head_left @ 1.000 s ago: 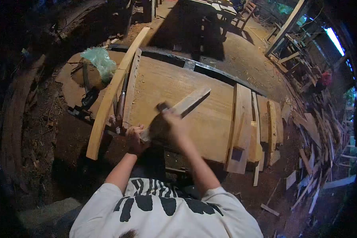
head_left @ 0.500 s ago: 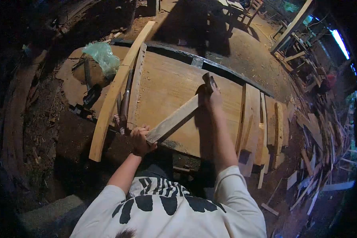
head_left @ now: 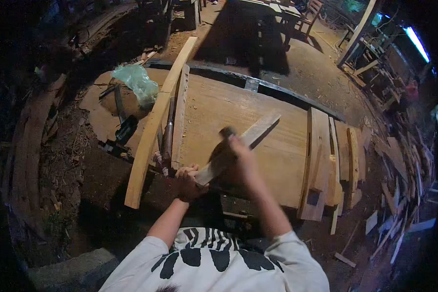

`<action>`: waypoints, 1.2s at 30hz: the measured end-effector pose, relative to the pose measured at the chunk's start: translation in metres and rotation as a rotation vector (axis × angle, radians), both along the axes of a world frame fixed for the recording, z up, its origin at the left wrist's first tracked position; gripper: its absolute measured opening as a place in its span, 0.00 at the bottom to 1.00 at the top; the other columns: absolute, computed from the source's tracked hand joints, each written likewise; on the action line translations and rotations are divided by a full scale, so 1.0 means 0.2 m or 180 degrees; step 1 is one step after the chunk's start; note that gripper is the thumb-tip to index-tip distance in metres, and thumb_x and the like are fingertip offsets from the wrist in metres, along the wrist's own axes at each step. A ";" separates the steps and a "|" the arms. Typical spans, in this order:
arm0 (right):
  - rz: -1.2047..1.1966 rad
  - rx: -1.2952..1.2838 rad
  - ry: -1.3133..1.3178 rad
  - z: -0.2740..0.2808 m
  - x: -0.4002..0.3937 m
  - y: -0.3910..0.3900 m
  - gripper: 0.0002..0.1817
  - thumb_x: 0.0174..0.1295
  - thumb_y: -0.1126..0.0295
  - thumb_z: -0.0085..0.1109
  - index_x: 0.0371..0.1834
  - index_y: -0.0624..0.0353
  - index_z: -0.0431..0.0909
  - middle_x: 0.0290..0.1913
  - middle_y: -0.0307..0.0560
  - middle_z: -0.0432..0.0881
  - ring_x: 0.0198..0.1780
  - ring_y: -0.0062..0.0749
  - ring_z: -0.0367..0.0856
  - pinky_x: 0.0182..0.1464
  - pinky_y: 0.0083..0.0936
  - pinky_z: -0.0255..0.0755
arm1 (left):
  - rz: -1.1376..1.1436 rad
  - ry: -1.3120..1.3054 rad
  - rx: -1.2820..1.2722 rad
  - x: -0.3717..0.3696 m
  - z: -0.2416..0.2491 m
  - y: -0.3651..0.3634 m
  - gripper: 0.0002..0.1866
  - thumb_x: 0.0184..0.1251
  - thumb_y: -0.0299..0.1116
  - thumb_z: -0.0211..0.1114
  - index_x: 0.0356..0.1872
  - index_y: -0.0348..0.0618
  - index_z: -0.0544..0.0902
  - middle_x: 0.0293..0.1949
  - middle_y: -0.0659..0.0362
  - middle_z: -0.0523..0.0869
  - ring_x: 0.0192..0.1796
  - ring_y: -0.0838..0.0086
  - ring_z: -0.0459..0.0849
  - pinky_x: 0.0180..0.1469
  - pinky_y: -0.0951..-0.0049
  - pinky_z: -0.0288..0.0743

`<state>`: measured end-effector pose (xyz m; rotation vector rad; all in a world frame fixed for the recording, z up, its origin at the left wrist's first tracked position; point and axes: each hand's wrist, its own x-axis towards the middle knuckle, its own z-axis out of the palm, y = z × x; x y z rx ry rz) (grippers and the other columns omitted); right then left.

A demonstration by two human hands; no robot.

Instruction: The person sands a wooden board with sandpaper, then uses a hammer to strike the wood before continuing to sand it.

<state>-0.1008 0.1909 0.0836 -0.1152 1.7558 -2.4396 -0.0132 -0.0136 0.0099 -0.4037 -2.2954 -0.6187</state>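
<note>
My left hand [head_left: 190, 182] is closed round the near end of a short wooden bar [head_left: 261, 128], which slants away to the right over a wide wooden board [head_left: 219, 97]. Above the middle of the bar is my right hand [head_left: 242, 153], somewhat blurred, its fingers wrapped round a dark tool [head_left: 227, 132]. Only the tool's blunt upper end shows, so its exact kind is unclear. My right hand and forearm hide part of the bar.
A long curved plank [head_left: 153, 124] and a dark metal pipe [head_left: 167, 141] lie left of my hands. Beyond them are a crumpled plastic bag [head_left: 137, 83] and a black tool [head_left: 126, 127]. Upright-cut wood pieces [head_left: 316, 160] line the board's right side.
My right hand has moved with the dark tool from the bar's far end toward my left hand, uncovering that far end. The whole view has shifted slightly.
</note>
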 end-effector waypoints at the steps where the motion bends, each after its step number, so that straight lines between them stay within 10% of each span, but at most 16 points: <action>1: -0.0159 -0.0148 -0.0588 0.18 -0.07 0.08 0.18 0.63 0.62 0.53 0.52 0.62 0.74 0.48 0.51 0.78 0.49 0.45 0.74 0.50 0.34 0.70 | -0.0173 0.0020 -0.0006 0.00 0.00 0.00 0.33 0.55 0.65 0.60 0.46 0.43 0.72 0.47 0.52 0.79 0.53 0.53 0.77 0.52 0.50 0.65; 9: -0.0772 -0.1473 -0.1271 0.37 -0.14 0.06 0.23 0.67 0.52 0.49 0.61 0.52 0.71 0.42 0.44 0.76 0.44 0.37 0.71 0.49 0.30 0.65 | -0.0148 0.0086 0.0054 -0.01 -0.04 -0.01 0.31 0.57 0.65 0.57 0.45 0.45 0.73 0.44 0.52 0.80 0.47 0.57 0.81 0.52 0.53 0.66; 10: -0.0226 -0.0934 -0.0997 -0.07 -0.19 0.10 0.24 0.67 0.53 0.50 0.61 0.55 0.70 0.44 0.46 0.76 0.47 0.36 0.72 0.53 0.31 0.65 | -0.0048 0.0152 0.0038 -0.01 -0.02 0.00 0.31 0.58 0.63 0.58 0.46 0.45 0.73 0.44 0.52 0.80 0.47 0.56 0.81 0.52 0.53 0.67; 12: 0.0382 0.0885 -0.0274 0.25 0.19 -0.13 0.23 0.66 0.60 0.52 0.61 0.59 0.70 0.52 0.51 0.77 0.53 0.40 0.74 0.57 0.35 0.66 | 0.0043 0.0196 0.0041 -0.01 -0.01 0.02 0.30 0.58 0.61 0.59 0.46 0.44 0.72 0.44 0.52 0.80 0.47 0.55 0.81 0.53 0.54 0.68; 13: 0.0286 0.2762 0.1908 0.06 0.30 -0.19 0.25 0.59 0.71 0.57 0.61 0.63 0.69 0.59 0.57 0.75 0.61 0.48 0.72 0.65 0.37 0.62 | -0.0411 -0.1239 0.2184 -0.02 -0.02 0.03 0.28 0.58 0.58 0.61 0.47 0.43 0.73 0.45 0.51 0.80 0.47 0.53 0.80 0.54 0.55 0.68; 14: 0.0604 0.2400 0.1609 0.03 0.39 -0.28 0.30 0.51 0.78 0.59 0.62 0.63 0.69 0.63 0.60 0.72 0.66 0.52 0.67 0.69 0.39 0.58 | -0.0872 -0.2686 0.4311 -0.03 -0.03 0.04 0.26 0.58 0.54 0.62 0.47 0.42 0.74 0.46 0.51 0.80 0.47 0.51 0.80 0.55 0.55 0.69; 15: 0.0574 0.2848 0.2022 0.11 0.44 -0.34 0.29 0.51 0.78 0.59 0.61 0.63 0.70 0.61 0.59 0.73 0.65 0.51 0.69 0.69 0.39 0.59 | -0.0878 -0.2701 0.4321 -0.02 -0.10 0.03 0.26 0.58 0.54 0.62 0.47 0.42 0.74 0.46 0.51 0.80 0.47 0.51 0.80 0.55 0.55 0.69; 19: 0.0530 0.2753 0.1606 0.02 0.27 -0.18 0.23 0.62 0.69 0.52 0.61 0.64 0.70 0.61 0.57 0.74 0.66 0.48 0.69 0.70 0.37 0.57 | 0.0102 -0.1999 -0.0069 0.02 0.12 -0.02 0.30 0.52 0.60 0.66 0.44 0.44 0.76 0.47 0.51 0.80 0.52 0.55 0.77 0.53 0.55 0.67; 20: 0.0250 0.2414 0.1351 -0.10 0.11 -0.04 0.20 0.65 0.63 0.51 0.56 0.63 0.73 0.57 0.54 0.77 0.60 0.46 0.73 0.65 0.36 0.62 | 0.0024 0.0038 -0.0145 0.01 -0.23 -0.05 0.31 0.51 0.63 0.64 0.43 0.45 0.75 0.46 0.53 0.80 0.51 0.56 0.77 0.51 0.53 0.66; 23: -0.1079 -0.0880 -0.1634 0.44 -0.15 0.04 0.20 0.63 0.50 0.56 0.30 0.58 0.75 0.28 0.39 0.71 0.29 0.34 0.66 0.35 0.31 0.61 | -0.0065 -0.0421 -0.0080 0.01 -0.06 -0.02 0.30 0.53 0.63 0.62 0.43 0.46 0.75 0.45 0.53 0.80 0.51 0.55 0.77 0.52 0.52 0.65; 26: -0.1080 0.3549 0.0244 0.04 -0.60 0.58 0.18 0.64 0.56 0.55 0.45 0.61 0.80 0.41 0.54 0.83 0.46 0.46 0.80 0.46 0.36 0.71 | -0.0108 -0.0217 0.0079 0.01 -0.02 0.00 0.28 0.56 0.62 0.59 0.43 0.47 0.75 0.46 0.52 0.80 0.51 0.54 0.78 0.54 0.51 0.63; 29: -0.1594 0.3583 0.1015 -0.09 -0.63 0.54 0.19 0.70 0.59 0.45 0.48 0.64 0.79 0.51 0.61 0.80 0.54 0.48 0.78 0.52 0.37 0.71 | -0.0146 -0.0226 0.0145 0.01 -0.05 -0.01 0.29 0.57 0.63 0.57 0.43 0.46 0.75 0.46 0.52 0.80 0.51 0.54 0.78 0.54 0.51 0.63; 31: -0.0878 0.1350 -0.0243 -0.45 -0.72 0.47 0.19 0.71 0.60 0.42 0.50 0.64 0.77 0.53 0.58 0.78 0.56 0.46 0.74 0.59 0.34 0.65 | -0.0141 -0.0196 0.0185 0.01 -0.06 -0.01 0.30 0.57 0.64 0.57 0.43 0.46 0.75 0.46 0.52 0.80 0.51 0.54 0.78 0.54 0.50 0.64; 32: -0.0753 -0.0871 -0.1143 -0.04 -0.38 0.18 0.17 0.70 0.61 0.45 0.47 0.63 0.77 0.48 0.54 0.78 0.51 0.46 0.75 0.55 0.36 0.66 | -0.0110 -0.0117 0.0146 0.00 -0.07 -0.01 0.31 0.58 0.65 0.56 0.43 0.46 0.75 0.47 0.51 0.80 0.51 0.54 0.78 0.54 0.51 0.64; 33: -0.0721 0.1578 0.0616 -0.10 -0.25 0.13 0.17 0.68 0.60 0.48 0.47 0.62 0.77 0.46 0.51 0.78 0.50 0.44 0.74 0.54 0.37 0.66 | -0.0088 -0.0036 0.0100 0.00 -0.06 0.00 0.31 0.58 0.67 0.55 0.43 0.46 0.75 0.47 0.51 0.80 0.51 0.54 0.78 0.54 0.52 0.65; 36: 0.0005 0.3038 0.1632 0.08 0.24 -0.17 0.26 0.53 0.70 0.61 0.57 0.62 0.74 0.58 0.59 0.75 0.63 0.52 0.69 0.70 0.40 0.56 | 0.0163 -0.0200 0.0060 0.01 0.00 0.01 0.35 0.57 0.69 0.54 0.45 0.44 0.76 0.48 0.51 0.80 0.51 0.53 0.78 0.53 0.51 0.66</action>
